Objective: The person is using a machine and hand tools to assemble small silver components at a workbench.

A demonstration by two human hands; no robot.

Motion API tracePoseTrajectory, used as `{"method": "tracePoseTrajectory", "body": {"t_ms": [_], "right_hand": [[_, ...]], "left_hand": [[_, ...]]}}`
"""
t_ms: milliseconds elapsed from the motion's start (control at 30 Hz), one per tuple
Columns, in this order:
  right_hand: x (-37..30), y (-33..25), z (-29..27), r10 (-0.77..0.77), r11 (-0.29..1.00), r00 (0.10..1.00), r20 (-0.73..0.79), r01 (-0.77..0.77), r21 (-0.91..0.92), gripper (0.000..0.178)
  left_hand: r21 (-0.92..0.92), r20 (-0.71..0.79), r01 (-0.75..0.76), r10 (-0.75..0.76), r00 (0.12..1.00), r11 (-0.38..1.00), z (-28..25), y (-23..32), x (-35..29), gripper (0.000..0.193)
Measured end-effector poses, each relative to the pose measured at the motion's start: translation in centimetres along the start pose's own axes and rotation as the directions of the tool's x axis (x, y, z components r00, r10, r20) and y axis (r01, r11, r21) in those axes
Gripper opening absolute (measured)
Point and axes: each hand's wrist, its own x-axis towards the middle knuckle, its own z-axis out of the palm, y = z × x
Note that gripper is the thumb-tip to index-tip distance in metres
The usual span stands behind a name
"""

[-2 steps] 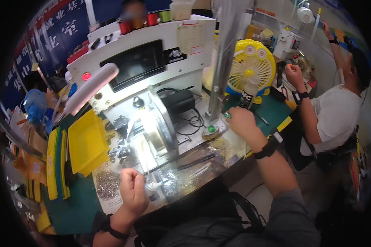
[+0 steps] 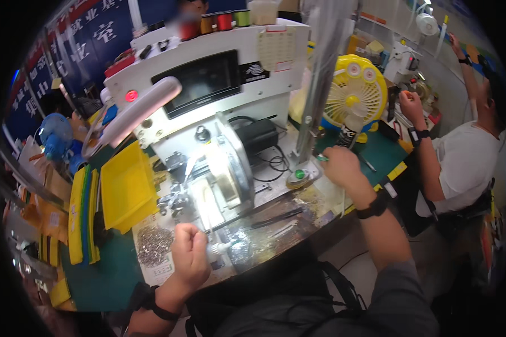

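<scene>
So our left hand (image 2: 191, 255) is the nearer one: fingers curled into a fist, white nozzle piece (image 2: 221, 247) just off its right side, long axis running rightward above the table (image 2: 264, 254). Can't tell if it's gripped. Our right hand (image 2: 346, 168) has something green (image 2: 322, 158) at its fingertips, grip unclear.

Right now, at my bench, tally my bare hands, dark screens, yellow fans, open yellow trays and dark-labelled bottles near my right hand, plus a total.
Left hand and right hand: 2
Dark screen: 1
Yellow fan: 1
Open yellow tray: 1
Dark-labelled bottle: 1
Total: 6
</scene>
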Motion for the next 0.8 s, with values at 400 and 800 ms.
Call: {"method": "tracePoseTrajectory", "body": {"t_ms": [400,800], "right_hand": [[-11.4,-11.6,-5.0,-0.429,0.341,0.868,0.252,-0.103,0.935,0.032],[-11.4,-16.4,-3.0,-0.408,0.185,0.902,0.142,-0.071,0.98,0.014]], "left_hand": [[0.245,0.013,-0.015,0.012,1.0,0.969,0.0,1.0,0.7,0.009],[0.292,0.022,-0.031,0.026,0.999,0.956,0.1,0.7,0.7,0.008]]}}
